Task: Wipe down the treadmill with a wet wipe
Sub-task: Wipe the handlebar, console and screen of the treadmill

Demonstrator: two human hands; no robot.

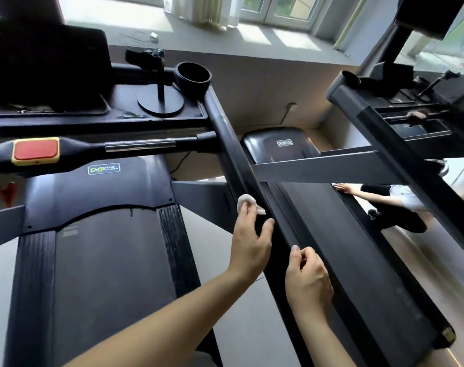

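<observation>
Both hands work at the treadmill's right side rail (241,165): the left hand (252,242) pinches the crumpled wet wipe (245,201) against it, and the right hand (309,279) rests beside, fingers loosely curled, holding nothing. Better to unfold the wipe and press along the rail.

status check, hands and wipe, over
Left hand pinching wet wipe against treadmill side handrail. Right hand loosely curled on same rail, holding nothing. Rail ahead unobstructed.
</observation>
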